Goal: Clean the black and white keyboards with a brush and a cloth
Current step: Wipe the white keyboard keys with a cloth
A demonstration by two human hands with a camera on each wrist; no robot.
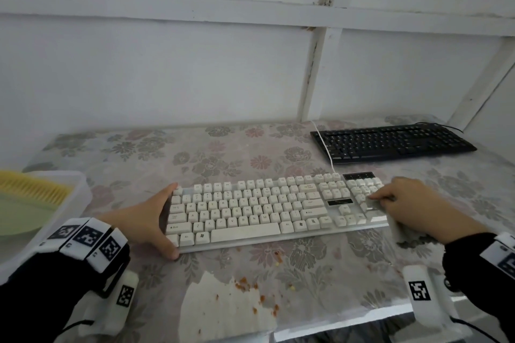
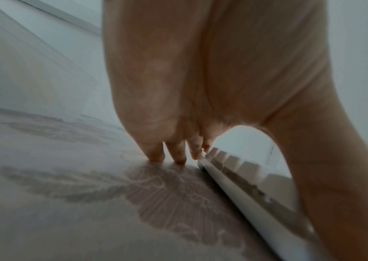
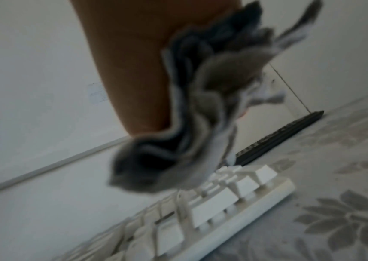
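Observation:
The white keyboard (image 1: 250,211) lies across the middle of the table. My left hand (image 1: 153,220) braces its left end, straight fingers (image 2: 178,153) at the far corner and the thumb at the near corner. My right hand (image 1: 409,203) grips a bunched grey cloth (image 3: 200,114) and holds it down on the number pad at the right end. In the head view only a bit of that cloth (image 1: 380,205) shows under the fingers. The black keyboard (image 1: 390,142) sits at the back right, untouched. Yellow brush bristles (image 1: 33,189) show in a box on the left.
A translucent plastic box (image 1: 80,189) at the left table edge holds the brush and something pale green. A white cable (image 1: 324,147) runs from the white keyboard over the black one. Orange crumbs and stains (image 1: 245,284) mark the floral tablecloth near the front edge. A white wall stands right behind.

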